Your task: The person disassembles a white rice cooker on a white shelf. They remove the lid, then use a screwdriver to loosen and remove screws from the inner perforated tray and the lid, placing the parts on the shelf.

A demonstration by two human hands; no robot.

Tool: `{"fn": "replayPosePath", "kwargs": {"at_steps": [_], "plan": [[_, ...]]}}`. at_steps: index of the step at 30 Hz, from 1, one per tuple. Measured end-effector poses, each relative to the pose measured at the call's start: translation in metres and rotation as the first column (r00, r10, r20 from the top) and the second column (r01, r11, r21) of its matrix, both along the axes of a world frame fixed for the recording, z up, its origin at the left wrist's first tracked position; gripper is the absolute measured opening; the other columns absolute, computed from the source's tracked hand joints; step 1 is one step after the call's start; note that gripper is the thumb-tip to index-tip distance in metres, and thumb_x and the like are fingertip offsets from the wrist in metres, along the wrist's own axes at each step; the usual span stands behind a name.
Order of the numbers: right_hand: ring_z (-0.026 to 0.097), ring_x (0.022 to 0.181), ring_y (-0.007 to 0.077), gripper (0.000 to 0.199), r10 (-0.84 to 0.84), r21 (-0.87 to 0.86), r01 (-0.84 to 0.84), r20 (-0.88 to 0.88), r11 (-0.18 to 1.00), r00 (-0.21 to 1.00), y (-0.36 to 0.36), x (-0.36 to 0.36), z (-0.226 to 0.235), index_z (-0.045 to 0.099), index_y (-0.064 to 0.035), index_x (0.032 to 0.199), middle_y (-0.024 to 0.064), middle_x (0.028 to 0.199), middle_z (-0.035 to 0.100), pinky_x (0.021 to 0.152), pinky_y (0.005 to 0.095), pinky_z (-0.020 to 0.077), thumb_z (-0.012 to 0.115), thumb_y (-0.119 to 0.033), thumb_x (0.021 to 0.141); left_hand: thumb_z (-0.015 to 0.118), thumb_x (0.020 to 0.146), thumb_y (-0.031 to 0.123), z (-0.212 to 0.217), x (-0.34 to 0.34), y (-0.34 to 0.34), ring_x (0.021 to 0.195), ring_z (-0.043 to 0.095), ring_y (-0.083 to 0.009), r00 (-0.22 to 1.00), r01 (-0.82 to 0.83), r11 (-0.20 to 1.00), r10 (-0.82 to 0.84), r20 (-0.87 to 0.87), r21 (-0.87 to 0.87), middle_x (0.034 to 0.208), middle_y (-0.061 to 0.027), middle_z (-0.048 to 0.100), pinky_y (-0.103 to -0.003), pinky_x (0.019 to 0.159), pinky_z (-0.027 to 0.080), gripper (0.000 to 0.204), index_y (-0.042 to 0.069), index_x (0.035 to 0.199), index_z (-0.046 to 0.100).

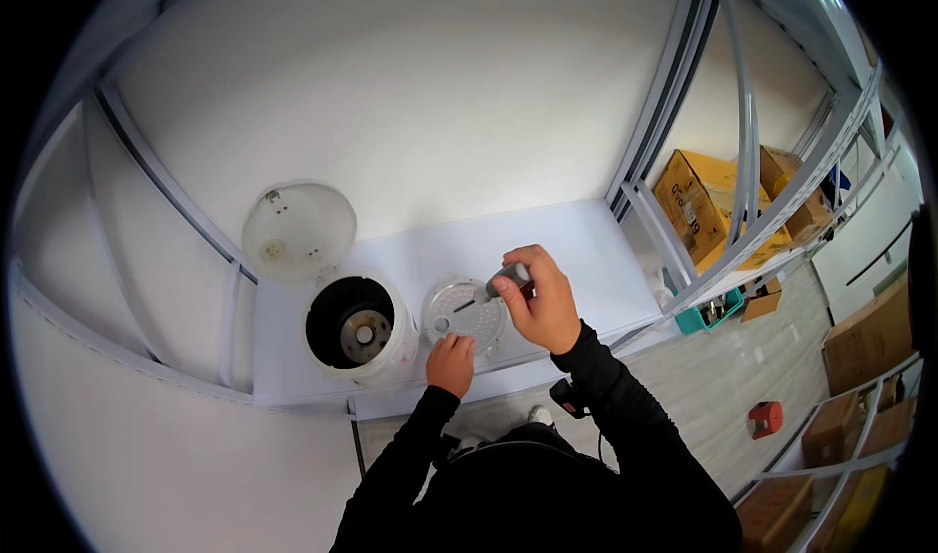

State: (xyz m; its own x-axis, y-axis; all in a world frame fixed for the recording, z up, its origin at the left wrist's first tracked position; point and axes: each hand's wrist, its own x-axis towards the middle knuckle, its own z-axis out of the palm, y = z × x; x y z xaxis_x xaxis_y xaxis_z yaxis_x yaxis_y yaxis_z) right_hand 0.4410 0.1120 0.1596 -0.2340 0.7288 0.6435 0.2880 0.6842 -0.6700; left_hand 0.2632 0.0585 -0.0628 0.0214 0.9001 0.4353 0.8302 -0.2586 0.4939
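Observation:
My right hand (543, 304) is wrapped round the grey handle of a screwdriver (508, 281), whose thin dark shaft points left and down over a round perforated plate (489, 332). Whether the tip touches the plate I cannot tell. Lying on the white table, the plate is pale grey with many small holes and one larger round opening. The bent fingers of my left hand (451, 362) grip its near left edge. Just left stands a white rice cooker (401, 343) with a black interior and a metal heating plate (367, 336) at the bottom. Its pale lid (299, 229) is tipped back.
The white table (576, 260) meets a white wall behind and metal frame posts at both sides. Cardboard boxes (703, 196) and a teal crate (710, 314) sit to the right. A red object (766, 419) lies on the floor, near shelves with more boxes.

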Motion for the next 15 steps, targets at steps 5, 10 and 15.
{"fn": "replayPosePath", "kwargs": {"at_steps": [5, 10, 15], "plan": [[0.068, 0.07, 0.0235, 0.027, -0.053, 0.049, 0.054, -0.023, 0.997, 0.998, 0.012, 0.029, -0.008, 0.059, -0.0008, 0.114, 0.0137, 0.105, 0.064, 0.059, 0.0306, 0.057, 0.074, -0.012, 0.094, 0.066, 0.095, 0.018, 0.001, 0.029, 0.01, 0.086, 0.061, -0.034, 0.999, 0.039, 0.999, -0.039, 0.027, -0.001, 0.09, -0.0082, 0.063, -0.046, 0.076, 0.051, 0.009, 0.01, 0.095, 0.069], [0.068, 0.072, 0.0231, 0.027, -0.04, 0.04, 0.041, -0.033, 0.998, 0.999, 0.029, 0.064, -0.011, 0.058, -0.0015, 0.114, 0.0138, 0.106, 0.063, 0.059, 0.0304, 0.0573, 0.074, -0.011, 0.094, 0.067, 0.093, 0.02, 0.001, 0.063, 0.018, 0.087, 0.062, -0.0307, 0.999, 0.053, 0.998, -0.053, -0.005, -0.033, 0.09, -0.0044, 0.063, -0.045, 0.075, 0.051, 0.009, 0.012, 0.091, 0.07], [0.068, 0.074, 0.0232, 0.028, 0.004, 0.02, -0.004, -0.028, 1.0, 1.0, 0.05, 0.098, -0.012, 0.059, -0.0014, 0.115, 0.0136, 0.106, 0.063, 0.06, 0.0307, 0.0575, 0.074, -0.011, 0.094, 0.068, 0.09, 0.02, -0.019, 0.096, 0.029, 0.091, 0.057, -0.0245, 0.979, -0.054, 0.998, 0.058, -0.197, 0.026, 0.092, 0.0007, 0.057, -0.042, 0.079, 0.045, 0.006, 0.017, 0.086, 0.069]]}}
